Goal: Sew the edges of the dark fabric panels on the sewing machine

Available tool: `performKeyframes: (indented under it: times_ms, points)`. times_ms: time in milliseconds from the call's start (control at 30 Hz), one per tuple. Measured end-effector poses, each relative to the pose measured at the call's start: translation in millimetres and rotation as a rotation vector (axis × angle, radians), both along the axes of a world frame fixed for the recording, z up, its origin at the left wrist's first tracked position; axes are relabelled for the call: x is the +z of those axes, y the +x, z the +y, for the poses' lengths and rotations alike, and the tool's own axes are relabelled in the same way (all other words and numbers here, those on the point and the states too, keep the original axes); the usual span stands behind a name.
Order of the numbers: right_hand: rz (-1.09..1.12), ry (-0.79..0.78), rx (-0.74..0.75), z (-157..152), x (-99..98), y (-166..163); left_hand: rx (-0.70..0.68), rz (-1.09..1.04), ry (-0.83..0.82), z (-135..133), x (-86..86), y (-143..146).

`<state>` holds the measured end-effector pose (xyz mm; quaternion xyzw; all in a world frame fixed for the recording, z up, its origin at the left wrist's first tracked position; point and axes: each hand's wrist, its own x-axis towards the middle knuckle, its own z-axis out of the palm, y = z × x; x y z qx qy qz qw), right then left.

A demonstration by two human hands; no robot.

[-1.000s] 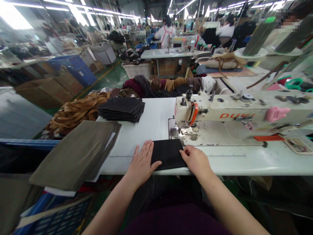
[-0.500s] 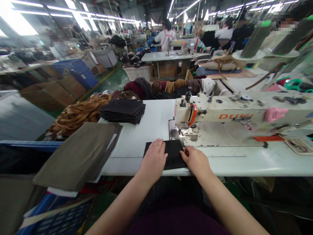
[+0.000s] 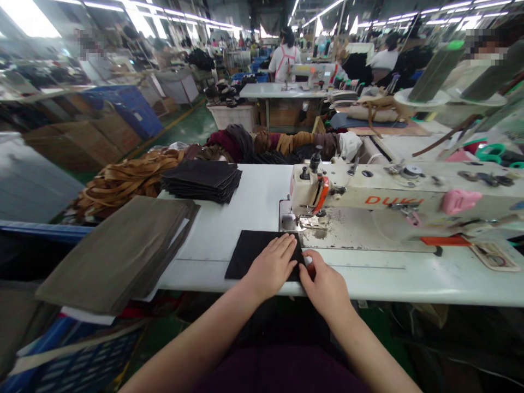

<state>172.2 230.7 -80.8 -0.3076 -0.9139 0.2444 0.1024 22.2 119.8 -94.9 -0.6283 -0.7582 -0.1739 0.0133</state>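
A flat black fabric piece [image 3: 251, 251] lies on the white table just in front of the sewing machine's needle area. My left hand [image 3: 275, 262] rests flat on its right half, fingers stretched toward the machine. At the piece's right edge is my right hand [image 3: 325, 281], with thumb and index finger apart and touching that edge; its other fingers are curled and partly hidden. The sewing machine [image 3: 393, 188] stands behind and to the right, its presser foot [image 3: 305, 221] just beyond my left fingertips.
A stack of black pieces [image 3: 200, 180] sits at the table's back left. Grey-brown panels [image 3: 118, 251] overhang the left edge. Brown straps [image 3: 123, 180] are heaped beyond. Thread cones [image 3: 438, 71] stand at right. Another person [image 3: 282, 60] sits at a table ahead.
My left hand has slid right across the black piece, closer to my right hand. The piece is turned slightly, its left part now uncovered. My right thumb and index finger have spread apart.
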Motion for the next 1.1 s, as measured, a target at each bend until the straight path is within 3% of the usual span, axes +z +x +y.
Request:
performKeyframes:
  times_ms: [367,1100]
  points:
    - [0.058,0.232,0.065,9.4,-9.5,-9.7,-0.102,0.082,0.007,23.6,-0.1,-27.7]
    - [0.046,0.266,0.035,15.8,-18.6,-21.7,-0.132,0.072,0.053,34.7,-3.2,-44.5]
